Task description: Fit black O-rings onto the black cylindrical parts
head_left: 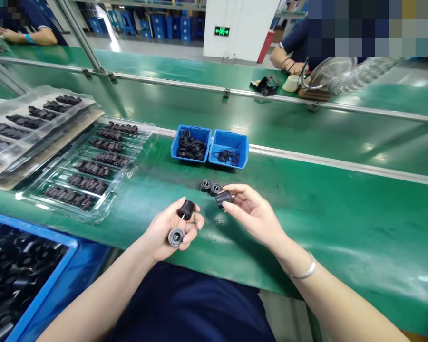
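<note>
Two black cylindrical parts are in my left hand (pixel 164 232). The upper black cylinder (pixel 186 209) has a thin metal pin and is held by thumb and fingers; the lower round part (pixel 176 236) shows its ringed end. My right hand (pixel 253 211) pinches another black cylinder (pixel 224 198), with a metal pin sticking out toward the palm. Just beyond it, a left black round part (pixel 205 185) and a right black round part (pixel 215 189) stand side by side on the green table (pixel 342 218).
Ahead are a left blue bin (pixel 190 143) and a right blue bin (pixel 229 148) of thin black rings. Clear trays (pixel 92 166) of small black parts lie left. A blue crate (pixel 28 280) of black parts is at lower left. Two other people work beyond the rail (pixel 171 81).
</note>
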Motion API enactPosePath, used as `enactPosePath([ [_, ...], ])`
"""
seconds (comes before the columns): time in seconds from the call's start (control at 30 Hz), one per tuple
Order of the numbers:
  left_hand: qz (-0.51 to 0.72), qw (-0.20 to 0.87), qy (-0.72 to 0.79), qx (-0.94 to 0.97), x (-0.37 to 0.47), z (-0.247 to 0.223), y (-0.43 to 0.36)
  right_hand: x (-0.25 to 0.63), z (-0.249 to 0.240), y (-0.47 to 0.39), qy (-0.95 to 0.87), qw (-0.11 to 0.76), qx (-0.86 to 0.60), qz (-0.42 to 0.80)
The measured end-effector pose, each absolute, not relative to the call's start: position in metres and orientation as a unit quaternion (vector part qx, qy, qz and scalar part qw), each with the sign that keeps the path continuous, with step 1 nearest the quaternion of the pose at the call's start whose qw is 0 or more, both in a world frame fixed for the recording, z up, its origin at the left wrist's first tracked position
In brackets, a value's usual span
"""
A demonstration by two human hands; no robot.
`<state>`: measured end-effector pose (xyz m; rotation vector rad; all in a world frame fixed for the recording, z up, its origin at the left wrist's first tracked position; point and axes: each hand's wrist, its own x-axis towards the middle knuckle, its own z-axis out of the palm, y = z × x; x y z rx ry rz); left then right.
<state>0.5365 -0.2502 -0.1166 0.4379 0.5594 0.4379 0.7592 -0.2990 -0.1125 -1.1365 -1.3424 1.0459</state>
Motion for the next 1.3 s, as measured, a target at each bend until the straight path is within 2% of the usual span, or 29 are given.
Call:
enactPosePath([
  [0.23, 0.226, 0.877, 0.284, 0.315, 0.531, -0.11, -0.248, 0.785, -0.109, -0.291, -0.715, 0.435, -0.535, 0.116],
  [0.37, 0.209, 0.77, 0.356, 0.486, 0.53, -0.11, -0.246, 0.788, -0.119, -0.292, -0.779, 0.357, -0.509, 0.08],
  [0.5, 0.216, 0.582, 0.426, 0.658, 0.541, -0.116, -0.241, 0.787, -0.131, -0.294, -0.838, 0.258, -0.48, 0.026],
  [0.6, 0.231, 0.47, 0.421, 0.741, 0.558, -0.122, -0.237, 0.789, -0.136, -0.295, -0.842, 0.237, -0.485, -0.002],
  [0.7, 0.242, 0.446, 0.402, 0.762, 0.577, -0.129, -0.233, 0.793, -0.138, -0.296, -0.834, 0.243, -0.496, -0.01],
  [0.87, 0.263, 0.475, 0.42, 0.727, 0.586, -0.127, -0.233, 0.799, -0.14, -0.299, -0.817, 0.287, -0.501, -0.011],
  [1.0, 0.347, 0.697, 0.422, 0.464, 0.569, -0.111, -0.231, 0.801, -0.139, -0.3, -0.787, 0.354, -0.505, -0.007],
  [1.1, 0.344, 0.822, 0.388, 0.234, 0.559, -0.101, -0.227, 0.802, -0.138, -0.299, -0.771, 0.385, -0.508, -0.004],
  [1.3, 0.365, 0.841, 0.359, 0.177, 0.558, -0.104, -0.224, 0.802, -0.138, -0.299, -0.769, 0.395, -0.502, 0.002],
])
